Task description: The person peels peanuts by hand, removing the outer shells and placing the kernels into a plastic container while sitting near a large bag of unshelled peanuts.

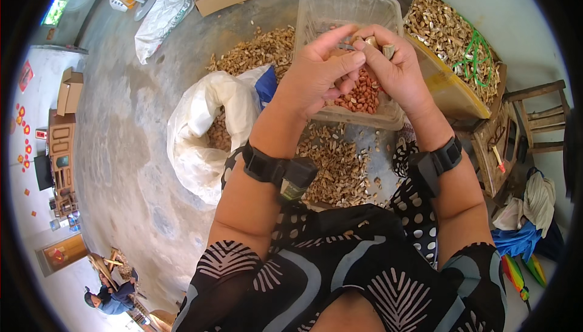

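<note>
Both my hands are raised over a clear plastic tub and meet at the fingertips. My right hand is closed on a few peanut pods, which show between its thumb and bent fingers. My left hand has its thumb and forefinger touching or nearly touching the right thumb. What lies between its fingers is hidden and blurred. Below the hands, shelled red-skinned peanuts cover part of the tub's bottom.
A white sack of unshelled peanuts stands left of the tub. Peanut shells litter the floor. At right is a cardboard box heaped with shells, near a wooden chair. Another person sits far off, lower left.
</note>
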### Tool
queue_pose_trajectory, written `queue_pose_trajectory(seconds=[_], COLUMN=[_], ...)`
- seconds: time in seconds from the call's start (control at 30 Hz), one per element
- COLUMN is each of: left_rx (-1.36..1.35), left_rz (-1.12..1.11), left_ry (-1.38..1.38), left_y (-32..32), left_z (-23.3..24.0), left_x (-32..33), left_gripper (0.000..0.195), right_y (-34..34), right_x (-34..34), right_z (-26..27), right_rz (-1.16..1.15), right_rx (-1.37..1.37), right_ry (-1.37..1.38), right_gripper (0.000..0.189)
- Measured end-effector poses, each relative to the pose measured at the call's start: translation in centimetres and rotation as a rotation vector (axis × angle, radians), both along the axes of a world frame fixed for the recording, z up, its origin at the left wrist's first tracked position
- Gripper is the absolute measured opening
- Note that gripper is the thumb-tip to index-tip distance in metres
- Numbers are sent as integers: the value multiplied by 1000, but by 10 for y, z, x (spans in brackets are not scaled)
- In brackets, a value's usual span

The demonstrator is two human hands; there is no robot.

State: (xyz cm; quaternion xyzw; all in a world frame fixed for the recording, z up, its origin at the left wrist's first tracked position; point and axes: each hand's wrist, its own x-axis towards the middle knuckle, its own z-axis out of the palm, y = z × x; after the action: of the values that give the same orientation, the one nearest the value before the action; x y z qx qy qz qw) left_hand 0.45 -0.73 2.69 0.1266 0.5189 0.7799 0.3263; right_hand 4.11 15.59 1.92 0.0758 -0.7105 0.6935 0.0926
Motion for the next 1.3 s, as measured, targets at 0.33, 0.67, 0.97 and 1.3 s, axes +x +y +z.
queue_pose_trajectory(seconds=[0.33,0.67,0.97,1.3], left_rx=[122,225,45,-51], left_rz=[-85,32,228,211], left_ry=[-33,-147,71,32], left_y=[7,7,5,2], left_z=[-7,-6,-8,-6], left_x=[2,-1,-3,-7], left_gripper=[44,30,22,21], right_y=[-5,-3,-3,-8], right_x=[4,2,-2,-2], right_z=[-4,9,4,-8], right_rz=[-62,-5,17,-38], right_rx=[-24,-180,-73,63], right_ry=[-16,-167,-96,-38], right_gripper=[7,13,11,9])
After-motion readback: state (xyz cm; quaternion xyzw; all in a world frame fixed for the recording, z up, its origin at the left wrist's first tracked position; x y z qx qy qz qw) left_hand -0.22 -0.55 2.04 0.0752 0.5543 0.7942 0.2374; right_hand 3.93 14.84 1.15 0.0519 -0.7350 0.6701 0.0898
